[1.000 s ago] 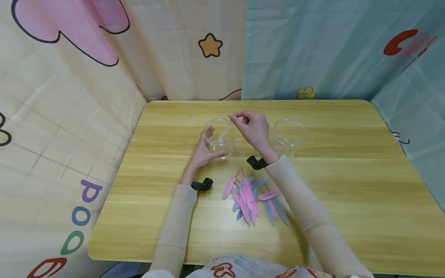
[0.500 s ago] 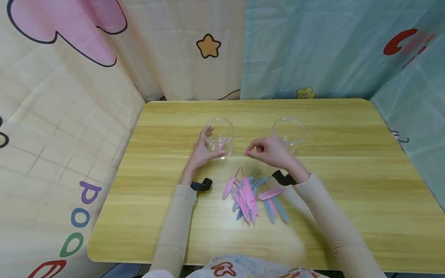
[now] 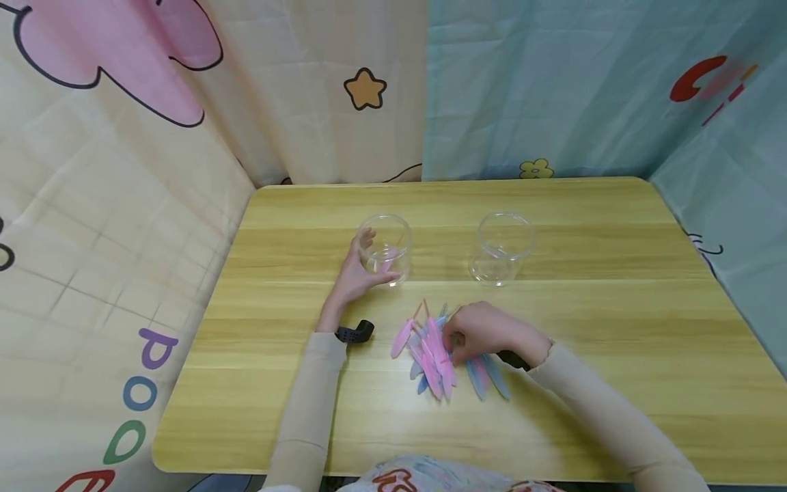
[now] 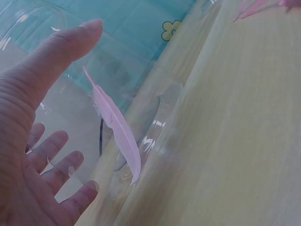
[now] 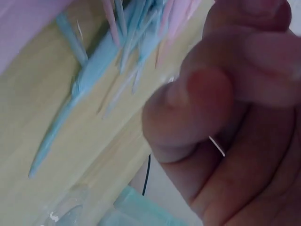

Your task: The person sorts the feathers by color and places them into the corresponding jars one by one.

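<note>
Feathers (image 3: 438, 350) by the right hand (image 3: 482, 333), one more in a clear cup (image 3: 402, 270)

Feathers, pink and blue, lie in one overlapping heap under and to the left of the right hand; at least four pink and four blue show, but overlap prevents a full count. That hand's fingers are curled, thumb and forefinger close together; whether they pinch a feather, I cannot tell. The left hand (image 3: 356, 275) is curled around the clear cup, thumb on the near side, fingers on the far side. Inside it, past the left thumb, one pink feather (image 4: 114, 117) leans with its shaft end uppermost. A second clear cup (image 3: 499, 256) stands beyond the right hand, well apart from it. Just behind the left hand sits one black device (image 3: 355, 333), and behind the right hand a second black device (image 3: 515, 360). One wooden bench (image 3: 633, 307) carries both cups and the heap; beyond the hands, past its far edge, hang a cream curtain (image 3: 320, 96) bearing one orange star (image 3: 365, 89) and a teal curtain (image 3: 572, 89) bearing one yellow flower (image 3: 537, 169).
</note>
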A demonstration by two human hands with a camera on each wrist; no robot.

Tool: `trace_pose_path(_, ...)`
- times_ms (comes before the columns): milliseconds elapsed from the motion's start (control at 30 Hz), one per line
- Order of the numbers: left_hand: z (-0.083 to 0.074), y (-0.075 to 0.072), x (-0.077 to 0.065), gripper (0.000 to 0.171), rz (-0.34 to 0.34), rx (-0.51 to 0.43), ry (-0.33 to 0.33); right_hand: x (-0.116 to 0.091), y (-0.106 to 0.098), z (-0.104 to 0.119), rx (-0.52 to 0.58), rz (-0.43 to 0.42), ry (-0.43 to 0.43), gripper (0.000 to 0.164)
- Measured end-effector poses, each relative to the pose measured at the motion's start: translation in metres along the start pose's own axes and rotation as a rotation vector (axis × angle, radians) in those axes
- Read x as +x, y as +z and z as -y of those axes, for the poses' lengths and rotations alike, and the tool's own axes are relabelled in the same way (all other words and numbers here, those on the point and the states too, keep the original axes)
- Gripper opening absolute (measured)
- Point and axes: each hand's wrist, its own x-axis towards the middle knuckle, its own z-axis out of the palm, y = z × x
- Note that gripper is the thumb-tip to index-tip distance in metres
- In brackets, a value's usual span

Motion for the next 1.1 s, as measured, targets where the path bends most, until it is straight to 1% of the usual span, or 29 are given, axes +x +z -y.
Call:
trace_pose_path(133, 0.002, 0.0, -0.001, 0.11, 0.0, -0.003, 0.009, 0.001, 0.01, 0.001, -0.022, -0.001, -0.01, 0.015)
trace_pose_path(300, 0.001, 0.001, -0.001, 0.109, 0.009, -0.005, 0.019, 0.002, 0.014, 0.002, -0.034, -0.01, -0.01, 0.018)
trace_pose_path(433, 0.0, 0.001, -0.001, 0.109, 0.011, -0.008, 0.016, 0.002, 0.014, 0.0, -0.026, -0.018, -0.012, 0.018)
trace_pose_path(533, -0.001, 0.001, 0.0, 0.109, 0.01, -0.004, 0.009, 0.001, 0.008, -0.001, -0.002, -0.036, 0.003, 0.017)
trace_pose_path(633, -0.001, 0.0, 0.0, 0.108, 0.007, 0.002, 0.005, -0.001, -0.001, -0.003, 0.05, -0.065, 0.035, 0.015)
trace_pose_path(767, -0.001, 0.0, 0.0, 0.108, 0.007, 0.001, 0.004, -0.002, -0.013, -0.006, 0.168, -0.136, 0.067, 0.01)
trace_pose_path(933, 0.0, 0.0, 0.0, 0.108, 0.008, -0.003, 0.006, 0.001, -0.023, -0.011, 0.315, -0.277, 0.109, 0.007)
trace_pose_path(1033, 0.001, 0.0, 0.0, 0.108, 0.008, -0.003, 0.008, 0.007, -0.029, -0.014, 0.427, -0.371, 0.129, 0.006)
trace_pose_path(1100, 0.001, 0.0, 0.0, 0.108, 0.008, 0.0, 0.01, 0.012, -0.033, -0.014, 0.519, -0.432, 0.157, 0.007)
